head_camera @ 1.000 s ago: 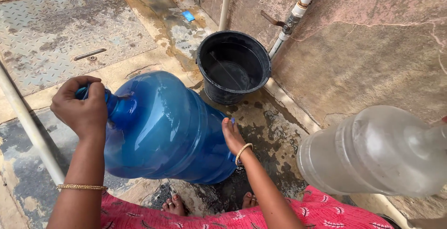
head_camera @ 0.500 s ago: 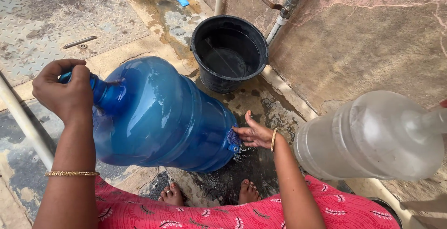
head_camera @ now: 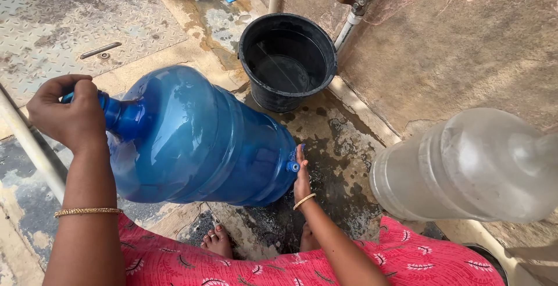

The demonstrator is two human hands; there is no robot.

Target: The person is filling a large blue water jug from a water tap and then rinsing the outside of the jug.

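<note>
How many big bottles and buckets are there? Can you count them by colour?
Blue: 1 big bottle
Clear: 1 big bottle
Black: 1 bucket
Total: 3

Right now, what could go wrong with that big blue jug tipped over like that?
The big blue jug is tilted, with the left hand on its neck and the right hand at its base. The ground beneath is wet, so the base might slide. It could also roll onto the bare feet just below it.
</note>
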